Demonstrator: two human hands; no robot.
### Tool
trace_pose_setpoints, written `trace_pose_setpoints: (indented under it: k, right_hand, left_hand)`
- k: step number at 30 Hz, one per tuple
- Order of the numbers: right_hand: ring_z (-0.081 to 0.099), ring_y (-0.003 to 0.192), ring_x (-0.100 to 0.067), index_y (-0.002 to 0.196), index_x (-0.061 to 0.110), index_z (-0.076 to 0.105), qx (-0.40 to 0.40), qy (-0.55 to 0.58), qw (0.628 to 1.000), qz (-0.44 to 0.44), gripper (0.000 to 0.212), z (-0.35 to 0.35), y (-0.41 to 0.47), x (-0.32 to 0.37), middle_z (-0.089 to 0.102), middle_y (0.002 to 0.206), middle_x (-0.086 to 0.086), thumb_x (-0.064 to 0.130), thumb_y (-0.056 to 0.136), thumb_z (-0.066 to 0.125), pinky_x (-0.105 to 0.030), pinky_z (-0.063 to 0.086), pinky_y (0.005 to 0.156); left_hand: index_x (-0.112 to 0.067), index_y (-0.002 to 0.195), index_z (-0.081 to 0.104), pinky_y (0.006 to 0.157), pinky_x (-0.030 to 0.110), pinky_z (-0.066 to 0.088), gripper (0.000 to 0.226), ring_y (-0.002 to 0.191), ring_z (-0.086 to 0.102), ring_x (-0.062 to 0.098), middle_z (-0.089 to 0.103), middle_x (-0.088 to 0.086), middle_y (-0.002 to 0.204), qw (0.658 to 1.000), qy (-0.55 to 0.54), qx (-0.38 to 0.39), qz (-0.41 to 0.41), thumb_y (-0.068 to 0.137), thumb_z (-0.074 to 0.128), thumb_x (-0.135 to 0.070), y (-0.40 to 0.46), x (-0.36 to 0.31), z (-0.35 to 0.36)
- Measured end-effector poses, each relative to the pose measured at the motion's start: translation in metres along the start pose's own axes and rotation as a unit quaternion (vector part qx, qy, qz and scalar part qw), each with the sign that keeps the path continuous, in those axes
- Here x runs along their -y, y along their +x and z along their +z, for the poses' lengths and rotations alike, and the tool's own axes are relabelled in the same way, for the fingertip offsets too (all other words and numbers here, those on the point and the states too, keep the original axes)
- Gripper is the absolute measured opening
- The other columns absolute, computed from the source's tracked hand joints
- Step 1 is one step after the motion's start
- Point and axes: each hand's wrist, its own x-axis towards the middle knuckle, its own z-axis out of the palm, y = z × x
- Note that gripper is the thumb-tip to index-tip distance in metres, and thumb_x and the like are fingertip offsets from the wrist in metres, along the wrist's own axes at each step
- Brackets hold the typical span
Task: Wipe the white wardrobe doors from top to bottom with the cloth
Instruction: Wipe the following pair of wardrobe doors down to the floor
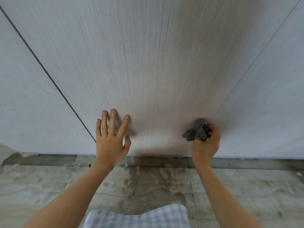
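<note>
A white wood-grain wardrobe door (148, 63) fills the upper view, seen from close above its bottom edge. My right hand (205, 143) grips a crumpled grey cloth (197, 129) and holds it against the door low down, at the right. My left hand (111, 135) rests flat on the same door with its fingers spread, left of the cloth. Neighbouring white door panels show at the left (24, 96) and at the right (271, 96), split off by thin dark gaps.
A grey tiled floor (148, 186) with pale dusty smears runs below the doors. Blue-and-white checked fabric (139, 218) of my clothing shows at the bottom middle. A pale scrap (9, 153) lies at the left by the door's base.
</note>
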Motion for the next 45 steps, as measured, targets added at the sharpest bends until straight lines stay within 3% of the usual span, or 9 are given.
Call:
trace_pose_setpoints:
  k: [4,8,15,20,23,27,31,39,45]
  right_hand:
    - [0.039,0.075,0.0,0.102,-0.006,0.054,-0.03,0.018,0.998,-0.061,0.022,-0.003,0.008,0.018,0.049,0.095,-0.005,-0.009,0.08,0.057,-0.006,0.034,0.064]
    - [0.05,0.086,-0.019,0.112,-0.001,0.049,0.026,-0.021,0.991,0.132,0.027,0.014,-0.015,-0.012,0.057,0.107,-0.017,-0.002,0.086,0.055,-0.03,0.043,0.078]
    - [0.052,0.098,-0.03,0.107,0.006,0.043,0.062,0.0,0.935,0.35,0.027,0.035,-0.027,-0.035,0.053,0.119,-0.02,-0.01,0.086,0.049,-0.038,0.046,0.091]
    - [0.051,0.097,-0.029,0.116,0.003,0.04,0.014,0.03,0.927,0.375,0.035,0.049,-0.029,-0.02,0.049,0.124,-0.024,-0.012,0.085,0.047,-0.035,0.044,0.097]
    - [0.057,0.102,-0.038,0.117,0.007,0.039,0.058,0.051,0.919,0.388,0.037,0.079,-0.062,-0.001,0.054,0.12,-0.026,0.0,0.084,0.055,-0.047,0.048,0.091]
    - [0.054,0.113,-0.032,0.124,-0.002,0.039,0.185,0.021,0.906,0.38,0.035,0.106,-0.105,0.035,0.052,0.125,-0.02,0.004,0.092,0.052,-0.029,0.042,0.086]
    - [0.052,0.115,-0.034,0.128,-0.001,0.04,0.233,-0.013,0.889,0.394,0.038,0.109,-0.103,0.037,0.051,0.129,-0.02,0.003,0.092,0.051,-0.036,0.044,0.094]
    - [0.054,0.091,-0.028,0.094,0.01,0.038,0.082,-0.033,0.931,0.355,0.028,0.074,-0.059,0.008,0.052,0.102,-0.015,-0.006,0.082,0.057,-0.043,0.048,0.087]
    - [0.054,0.074,-0.02,0.114,0.001,0.039,0.223,0.032,0.909,0.35,0.034,0.115,-0.113,0.067,0.049,0.101,-0.009,-0.003,0.086,0.058,-0.006,0.043,0.06]
  left_hand:
    - [-0.019,0.146,0.025,0.112,0.054,0.015,0.064,0.143,0.003,0.04,-0.002,0.013,0.157,1.0,-0.005,0.002,-0.009,0.085,0.042,-0.033,0.001,-0.004,0.001]
    - [-0.02,0.144,0.028,0.109,0.055,0.023,0.062,0.139,0.014,0.044,0.015,0.019,0.151,1.0,0.002,0.014,0.0,0.085,0.043,-0.029,0.002,-0.003,-0.005]
    - [-0.02,0.144,0.034,0.107,0.054,0.029,0.061,0.14,0.02,0.04,0.024,0.019,0.151,0.998,-0.026,0.044,0.027,0.084,0.048,-0.018,-0.002,0.01,-0.026]
    - [-0.017,0.145,0.028,0.103,0.056,0.034,0.06,0.14,0.014,0.041,0.019,0.025,0.151,0.992,-0.024,0.071,-0.101,0.086,0.037,-0.023,-0.013,0.034,-0.041]
    - [-0.017,0.147,0.024,0.102,0.059,0.033,0.062,0.14,0.013,0.042,0.016,0.025,0.152,0.984,-0.007,0.101,-0.145,0.086,0.033,-0.025,-0.025,0.05,-0.042]
    - [-0.014,0.148,0.021,0.103,0.059,0.033,0.064,0.141,0.012,0.041,0.013,0.024,0.153,0.979,-0.008,0.128,-0.161,0.086,0.029,-0.029,-0.031,0.06,-0.041]
    - [-0.014,0.148,0.018,0.104,0.058,0.032,0.066,0.142,0.011,0.04,0.012,0.023,0.154,0.974,-0.019,0.137,-0.178,0.085,0.032,-0.027,-0.034,0.066,-0.037]
    - [-0.012,0.148,0.013,0.105,0.057,0.031,0.071,0.142,0.011,0.04,0.009,0.024,0.154,0.962,-0.062,0.128,-0.232,0.084,0.042,-0.022,-0.037,0.085,-0.035]
    - [-0.014,0.148,0.013,0.101,0.054,0.036,0.067,0.142,0.014,0.04,0.008,0.024,0.154,0.964,-0.098,0.139,-0.202,0.087,0.034,-0.033,-0.037,0.092,-0.039]
